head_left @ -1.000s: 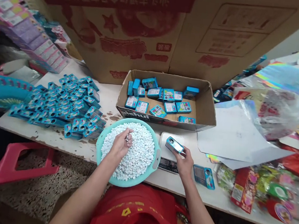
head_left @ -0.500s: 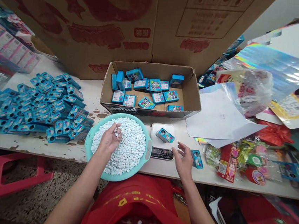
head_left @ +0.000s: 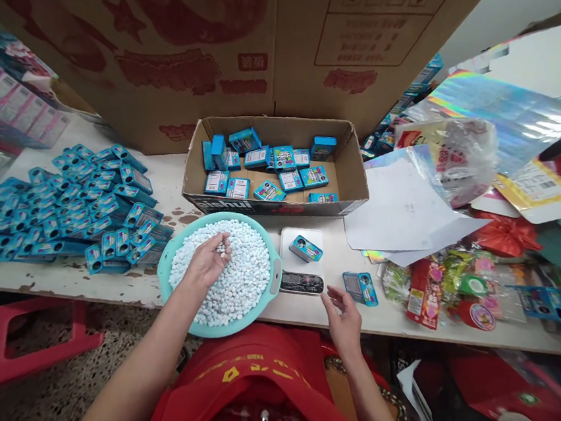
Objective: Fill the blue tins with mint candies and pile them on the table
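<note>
My left hand is over a turquoise basin full of small white candies. Its fingers are curled, with a few of the candies held at the fingertips. To the right of the basin, a small blue box with a round hole in its end lies on a white kitchen scale. My right hand is just beyond the lower right corner of the scale, fingers apart and nothing in them. Close above that hand, another blue box lies flat on the table.
Behind the basin stands an open cardboard box with several blue boxes inside. Many blue boxes are stacked on the left. Paper sheets and packaged sweets lie to the right. A large carton rises behind.
My right hand has drawn back slightly toward the table's front edge, uncovering more of the blue box beside it. The left hand stays over the basin. The camera view has shifted a little.
</note>
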`<state>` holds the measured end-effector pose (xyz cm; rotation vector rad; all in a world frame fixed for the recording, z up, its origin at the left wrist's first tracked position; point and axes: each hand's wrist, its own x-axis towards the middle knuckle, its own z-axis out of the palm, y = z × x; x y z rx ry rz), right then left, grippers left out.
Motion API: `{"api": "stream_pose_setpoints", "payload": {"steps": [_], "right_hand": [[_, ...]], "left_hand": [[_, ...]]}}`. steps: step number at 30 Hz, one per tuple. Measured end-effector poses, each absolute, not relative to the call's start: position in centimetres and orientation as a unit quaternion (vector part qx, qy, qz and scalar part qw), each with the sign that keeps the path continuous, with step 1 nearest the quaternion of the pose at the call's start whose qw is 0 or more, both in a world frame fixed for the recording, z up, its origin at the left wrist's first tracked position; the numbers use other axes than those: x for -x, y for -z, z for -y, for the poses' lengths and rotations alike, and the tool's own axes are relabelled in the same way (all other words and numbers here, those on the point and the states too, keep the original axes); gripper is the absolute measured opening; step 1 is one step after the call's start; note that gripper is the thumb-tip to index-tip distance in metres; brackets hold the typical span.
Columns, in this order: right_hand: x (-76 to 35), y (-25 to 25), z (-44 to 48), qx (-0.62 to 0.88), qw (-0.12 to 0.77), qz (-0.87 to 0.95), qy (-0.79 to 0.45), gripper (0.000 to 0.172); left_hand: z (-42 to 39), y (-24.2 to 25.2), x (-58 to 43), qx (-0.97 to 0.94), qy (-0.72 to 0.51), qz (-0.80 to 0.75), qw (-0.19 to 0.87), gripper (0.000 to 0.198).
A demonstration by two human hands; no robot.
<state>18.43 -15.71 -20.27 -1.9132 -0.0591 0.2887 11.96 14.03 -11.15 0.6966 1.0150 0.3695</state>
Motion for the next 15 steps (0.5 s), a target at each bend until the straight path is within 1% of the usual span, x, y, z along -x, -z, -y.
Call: {"api": "stream_pose_setpoints", "payload": {"steps": [6, 15], "right_hand": [[-18.1, 21.1, 16.2, 0.808, 0.570, 0.003, -0.147, 0.037], [-18.6, 22.2, 16.4, 0.800, 0.581, 0.003, -0.153, 0.038]], "left_hand": [[-13.3, 11.5, -12.8, -0.352, -0.131, -0.458, 0.806, 0.012], [-12.6, 11.5, -13.6, -0.367, -0.114, -0.451, 0.806, 0.010]]}}
